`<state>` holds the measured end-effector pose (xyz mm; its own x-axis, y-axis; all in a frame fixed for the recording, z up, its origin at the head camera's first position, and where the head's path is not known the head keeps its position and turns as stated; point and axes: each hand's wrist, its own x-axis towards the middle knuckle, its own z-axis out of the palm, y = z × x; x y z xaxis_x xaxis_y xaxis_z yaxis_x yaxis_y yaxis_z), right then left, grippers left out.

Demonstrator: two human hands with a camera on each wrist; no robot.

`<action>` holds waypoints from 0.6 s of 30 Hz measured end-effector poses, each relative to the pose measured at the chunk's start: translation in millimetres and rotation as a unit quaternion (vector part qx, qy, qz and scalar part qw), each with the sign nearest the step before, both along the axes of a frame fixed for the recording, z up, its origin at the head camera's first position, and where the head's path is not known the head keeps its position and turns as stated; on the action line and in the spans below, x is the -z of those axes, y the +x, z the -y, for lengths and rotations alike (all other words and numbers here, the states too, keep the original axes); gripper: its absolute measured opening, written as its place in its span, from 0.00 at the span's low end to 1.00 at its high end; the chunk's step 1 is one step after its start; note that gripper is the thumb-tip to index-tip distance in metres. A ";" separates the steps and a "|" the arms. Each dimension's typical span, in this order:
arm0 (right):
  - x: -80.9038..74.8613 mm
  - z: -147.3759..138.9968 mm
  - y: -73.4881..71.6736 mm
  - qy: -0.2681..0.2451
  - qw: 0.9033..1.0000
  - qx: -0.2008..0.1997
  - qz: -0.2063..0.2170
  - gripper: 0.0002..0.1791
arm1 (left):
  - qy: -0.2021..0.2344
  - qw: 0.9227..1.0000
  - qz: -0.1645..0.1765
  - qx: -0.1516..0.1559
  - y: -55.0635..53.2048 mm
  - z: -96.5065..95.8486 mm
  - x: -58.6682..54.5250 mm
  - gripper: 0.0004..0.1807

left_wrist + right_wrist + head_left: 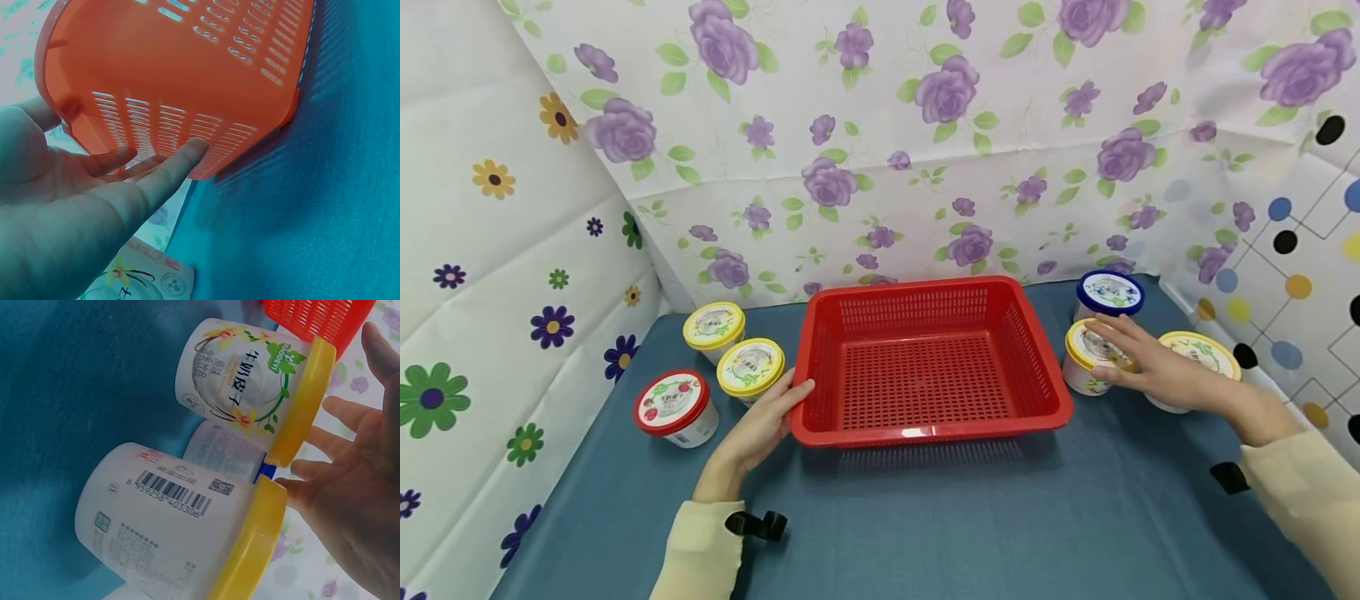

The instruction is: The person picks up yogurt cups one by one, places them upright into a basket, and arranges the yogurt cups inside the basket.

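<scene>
A red plastic basket (925,432) with slotted walls lies on the blue cloth, nothing inside it. My left hand (765,421) grips its left rim, thumb over the edge; in the left wrist view the fingers (175,167) lie along the outer wall. To the right, my right hand (1150,362) hovers with spread, mostly straight fingers over a white tub with a yellow lid (1078,379). The right wrist view shows that tub's printed side (244,381) upright on the cloth, with the fingertips close to its lid. A larger yellow-lidded tub (162,519) stands beside it, under the wrist.
A blue-lidded tub (1110,293) stands behind at the right. Left of the basket are a red-lidded tub (673,407) and two yellow-lidded tubs, one at the back (713,327) and one near the left hand (751,368). Flowered sheeting (887,167) hangs behind the table.
</scene>
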<state>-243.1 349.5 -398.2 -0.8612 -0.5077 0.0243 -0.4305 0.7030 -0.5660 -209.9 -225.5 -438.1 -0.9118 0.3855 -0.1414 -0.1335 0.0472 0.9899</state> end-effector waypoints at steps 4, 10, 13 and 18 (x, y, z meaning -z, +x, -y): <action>3.6 -0.8 0.6 0.009 1.000 0.007 -0.007 0.44 | -0.002 1.000 0.002 -0.003 0.0 -0.5 0.2 0.35; 7.2 -1.6 -1.0 0.020 1.000 0.013 -0.011 0.43 | -0.004 1.000 0.004 -0.005 0.3 -0.7 -0.3 0.35; 9.2 -1.5 -2.0 0.027 0.999 0.013 -0.015 0.43 | -0.005 1.000 0.005 -0.007 0.7 -0.6 -0.8 0.35; 10.6 -0.5 -2.4 0.037 0.999 0.004 -0.038 0.43 | -0.002 1.000 0.004 -0.005 0.8 -0.7 -1.4 0.34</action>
